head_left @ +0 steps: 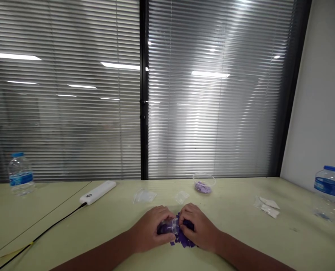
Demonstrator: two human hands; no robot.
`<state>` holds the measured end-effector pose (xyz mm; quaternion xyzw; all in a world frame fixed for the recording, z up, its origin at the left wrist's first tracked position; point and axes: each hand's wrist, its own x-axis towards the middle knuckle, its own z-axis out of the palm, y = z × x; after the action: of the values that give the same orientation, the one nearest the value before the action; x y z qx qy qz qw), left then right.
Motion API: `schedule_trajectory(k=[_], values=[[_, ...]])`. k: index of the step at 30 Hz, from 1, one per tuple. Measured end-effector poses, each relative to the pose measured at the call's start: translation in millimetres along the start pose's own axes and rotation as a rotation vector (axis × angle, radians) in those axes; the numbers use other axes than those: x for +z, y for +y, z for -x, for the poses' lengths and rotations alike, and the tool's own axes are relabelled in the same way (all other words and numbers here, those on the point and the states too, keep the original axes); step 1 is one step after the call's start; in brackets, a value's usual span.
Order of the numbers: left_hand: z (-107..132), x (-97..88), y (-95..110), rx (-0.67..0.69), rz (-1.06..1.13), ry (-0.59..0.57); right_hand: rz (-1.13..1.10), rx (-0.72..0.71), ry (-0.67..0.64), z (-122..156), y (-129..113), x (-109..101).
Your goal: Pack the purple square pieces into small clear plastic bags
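Observation:
My left hand (pixel 152 227) and my right hand (pixel 198 226) meet over a pile of small dark purple pieces (pixel 184 239) on the pale green table (pixel 235 241). Between them lies a small clear plastic cup (pixel 171 225), tipped on its side, with purple pieces inside. My left hand curls round the cup. My right hand's fingers are bent over the pile at the cup's mouth; what they pinch is hidden.
A clear cup with light purple pieces (pixel 203 184) stands further back. Two small clear bags (pixel 144 195) (pixel 182 196) lie behind my hands, crumpled bags (pixel 266 206) to the right. A white power bank (pixel 98 192) with black cable and a water bottle (pixel 20 174) are left; another bottle (pixel 327 192) right.

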<state>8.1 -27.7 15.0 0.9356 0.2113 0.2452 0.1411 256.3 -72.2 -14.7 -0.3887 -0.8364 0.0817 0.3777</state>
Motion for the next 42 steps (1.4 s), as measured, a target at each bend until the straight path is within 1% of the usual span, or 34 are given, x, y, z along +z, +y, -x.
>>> schedule_trajectory(k=[6,13,22,36,42], values=[[0,0.2,0,-0.016,0.002,-0.009,0.021,-0.011,0.055,-1,-5,-4],[0,0.4,-2,-0.003,0.011,-0.008,0.021,-0.024,0.072,-2,-6,-4],[1,0.8,-3,-0.005,-0.004,-0.003,0.035,-0.027,0.065,-2,-6,-4],[0,-0.6,2,-0.013,0.009,0.011,0.037,-0.01,0.045,1,4,2],[0,1.9,0,0.002,-0.002,0.019,0.035,0.003,0.039,0,3,2]])
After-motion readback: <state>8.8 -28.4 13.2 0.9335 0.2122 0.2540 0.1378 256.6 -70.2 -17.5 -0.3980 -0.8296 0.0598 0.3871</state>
